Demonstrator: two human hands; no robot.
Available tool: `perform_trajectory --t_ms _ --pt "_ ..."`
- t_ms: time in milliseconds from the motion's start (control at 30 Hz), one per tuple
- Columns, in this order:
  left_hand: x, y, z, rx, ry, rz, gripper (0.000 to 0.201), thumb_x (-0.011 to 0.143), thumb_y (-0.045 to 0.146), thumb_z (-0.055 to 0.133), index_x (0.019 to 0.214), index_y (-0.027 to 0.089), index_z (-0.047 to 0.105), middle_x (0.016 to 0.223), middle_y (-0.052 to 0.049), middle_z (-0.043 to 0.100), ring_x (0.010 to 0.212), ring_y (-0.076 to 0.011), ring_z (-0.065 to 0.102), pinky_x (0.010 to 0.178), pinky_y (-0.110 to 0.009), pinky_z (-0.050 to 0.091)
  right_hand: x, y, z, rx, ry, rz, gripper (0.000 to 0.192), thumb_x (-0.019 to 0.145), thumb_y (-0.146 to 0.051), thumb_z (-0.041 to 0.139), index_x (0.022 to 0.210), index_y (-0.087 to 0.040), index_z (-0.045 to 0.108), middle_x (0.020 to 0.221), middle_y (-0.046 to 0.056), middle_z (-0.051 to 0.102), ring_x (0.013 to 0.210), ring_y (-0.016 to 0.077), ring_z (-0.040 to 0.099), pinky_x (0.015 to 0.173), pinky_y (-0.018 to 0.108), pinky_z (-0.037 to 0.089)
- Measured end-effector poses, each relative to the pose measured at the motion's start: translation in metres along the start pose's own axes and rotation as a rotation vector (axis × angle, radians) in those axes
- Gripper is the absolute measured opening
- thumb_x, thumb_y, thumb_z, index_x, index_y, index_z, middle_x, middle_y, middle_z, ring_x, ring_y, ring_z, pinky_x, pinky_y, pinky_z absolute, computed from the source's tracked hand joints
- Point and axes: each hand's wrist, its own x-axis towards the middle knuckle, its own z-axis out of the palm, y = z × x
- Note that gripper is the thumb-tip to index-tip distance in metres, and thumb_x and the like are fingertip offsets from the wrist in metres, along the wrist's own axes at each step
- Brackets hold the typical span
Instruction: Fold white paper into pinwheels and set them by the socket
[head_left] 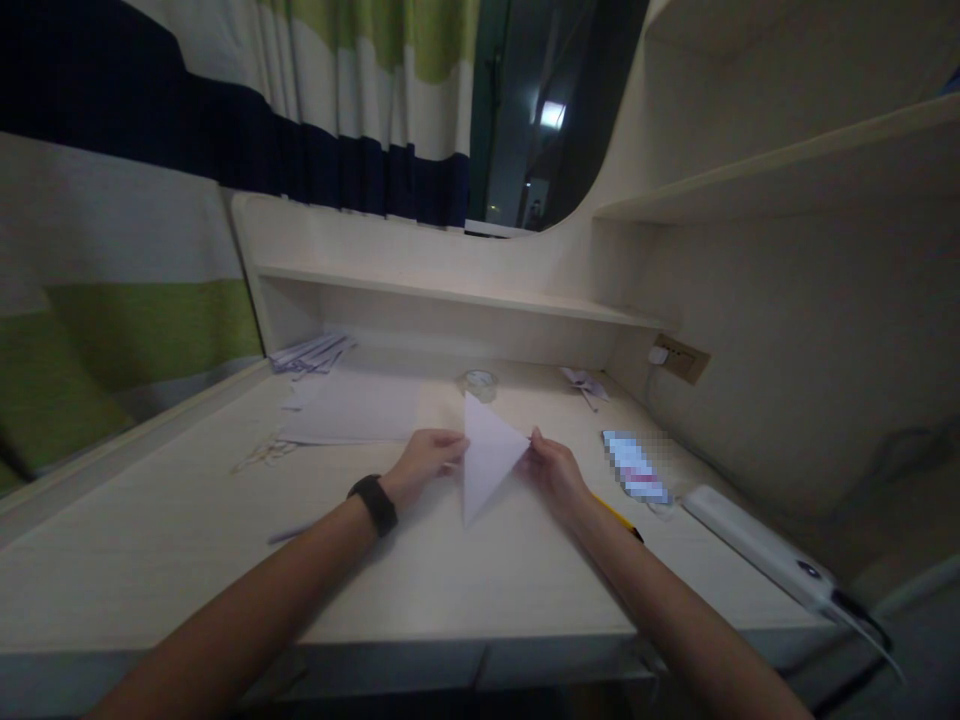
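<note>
Left hand [424,462] pins the folded paper triangle [486,455] at its left edge; right hand [553,470] pinches the right corner, steadying the crease on the desk [187,540].

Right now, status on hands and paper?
Left hand and right hand both pinching the folded paper triangle above the desk. Tape roll behind it, apart. Nothing between hands.

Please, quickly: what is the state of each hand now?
Left hand: closed on the left edge of the folded paper triangle.
Right hand: closed on its right corner.
</note>
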Motion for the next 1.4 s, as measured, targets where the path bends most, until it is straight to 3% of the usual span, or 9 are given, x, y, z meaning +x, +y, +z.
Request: perform_trajectory --t_ms 167,500,567,667,767,867,1033,1267,1400 --pt "0.003 -0.002 -0.001 -0.104 -0.046 -0.005 0.035 0.074 0.041 0.066 0.091 0.011 0.069 0.091 -0.013 0.067 0.075 -0.0171 0.059 0.06 -0.025 0.04 0.001 0.004 -0.001 0.035 -0.012 -0.005 0.01 0.07 -0.024 0.067 0.074 -0.015 0.065 0.063 0.004 0.067 0.051 0.0145 0.062 0.055 0.028 0.054" --pt "0.005 -0.007 -0.001 0.022 -0.094 0.052 0.038 0.074 0.044 0.064 0.089 0.009 0.069 0.085 -0.013 0.067 0.069 -0.017 0.06 0.056 -0.025 0.042 0.001 0.011 0.002 -0.164 0.043 -0.093 0.028 0.054 -0.019 0.07 0.082 -0.016 0.068 0.068 0.002 0.07 0.058 0.017 0.064 0.055 0.027 0.053" --pt "0.005 -0.006 0.002 0.123 -0.016 0.092 0.047 0.072 0.046 0.066 0.102 0.01 0.066 0.097 -0.015 0.066 0.069 -0.0178 0.06 0.055 -0.026 0.043 0.003 0.014 0.002 -0.22 0.062 -0.142 0.031 0.054 -0.02 0.07 0.084 -0.016 0.066 0.068 0.002 0.069 0.058 0.0174 0.064 0.053 0.027 0.053" --pt "0.003 -0.006 0.01 0.331 0.184 0.197 0.084 0.06 0.047 0.076 0.132 0.015 0.045 0.126 -0.019 0.053 0.081 -0.0223 0.062 0.064 -0.032 0.048 0.002 0.015 0.004 -0.336 0.134 -0.269 0.037 0.057 -0.019 0.063 0.094 -0.018 0.058 0.061 -0.002 0.066 0.05 0.0159 0.061 0.046 0.025 0.05" --pt "-0.001 -0.009 0.02 0.574 0.199 0.346 0.105 0.055 0.049 0.077 0.142 0.018 0.027 0.137 -0.019 0.042 0.097 -0.0279 0.059 0.078 -0.039 0.048 -0.004 0.015 0.008 -0.469 0.14 -0.4 0.032 0.062 -0.016 0.051 0.093 -0.021 0.053 0.061 -0.004 0.064 0.049 0.0147 0.06 0.045 0.023 0.048" --pt "-0.007 -0.009 0.027 0.705 0.119 0.484 0.099 0.062 0.047 0.073 0.142 0.017 0.025 0.139 -0.018 0.04 0.114 -0.0308 0.05 0.092 -0.043 0.043 -0.012 0.014 0.013 -0.602 0.11 -0.495 0.026 0.065 -0.015 0.046 0.089 -0.021 0.051 0.067 -0.002 0.064 0.053 0.0135 0.06 0.048 0.022 0.047" --pt "-0.015 0.0 0.031 0.776 0.045 0.595 0.085 0.068 0.041 0.068 0.139 0.018 0.03 0.14 -0.015 0.04 0.127 -0.0291 0.038 0.105 -0.045 0.031 -0.021 0.015 0.019 -0.753 0.221 -0.538 0.029 0.067 -0.016 0.049 0.095 -0.022 0.043 0.068 -0.002 0.062 0.05 0.0127 0.057 0.044 0.02 0.04" --pt "-0.014 0.002 0.026 0.527 0.058 0.518 0.058 0.079 0.027 0.054 0.135 0.015 0.041 0.138 -0.013 0.045 0.124 -0.0271 0.043 0.106 -0.039 0.028 -0.028 0.01 0.024 -0.796 0.182 -0.621 0.012 0.078 -0.03 0.056 0.087 -0.023 0.053 0.066 -0.002 0.061 0.053 0.0141 0.053 0.052 0.023 0.038" --pt "-0.003 0.004 0.013 0.241 0.108 0.4 0.034 0.083 0.033 0.048 0.11 0.017 0.061 0.12 -0.009 0.061 0.114 -0.027 0.051 0.102 -0.036 0.033 -0.025 0.008 0.02 -0.846 0.083 -0.653 0.013 0.079 -0.03 0.056 0.079 -0.023 0.067 0.073 0.003 0.067 0.067 0.018 0.058 0.065 0.027 0.043"
